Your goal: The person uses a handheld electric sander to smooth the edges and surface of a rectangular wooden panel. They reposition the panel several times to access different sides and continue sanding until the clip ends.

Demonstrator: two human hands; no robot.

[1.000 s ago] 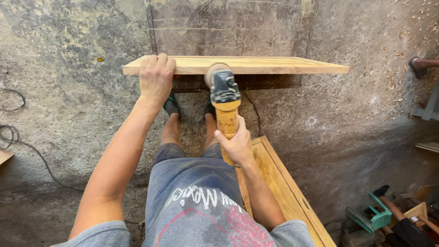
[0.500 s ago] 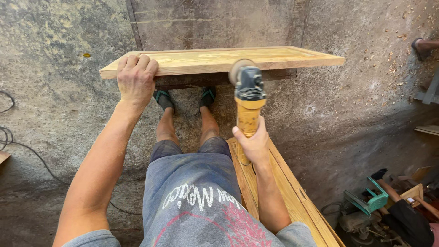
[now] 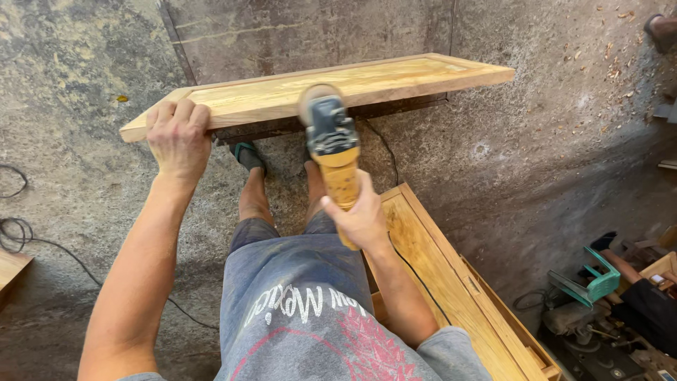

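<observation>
Left hand (image 3: 178, 137) clamps the wooden panel (image 3: 317, 88) edge, right hand (image 3: 363, 219) grips the sander (image 3: 331, 141); we should keep the disc flat, pressure light.

Even, soft daylight, moderately bright; source seems above and left, though hard to tell. Weak shadow under the wooden panel (image 3: 317, 88) on the concrete floor (image 3: 536, 162). No glare. Sander disc (image 3: 319, 95) motion-blurred. Wide-angle bending at edges; lower right corner dim.
</observation>
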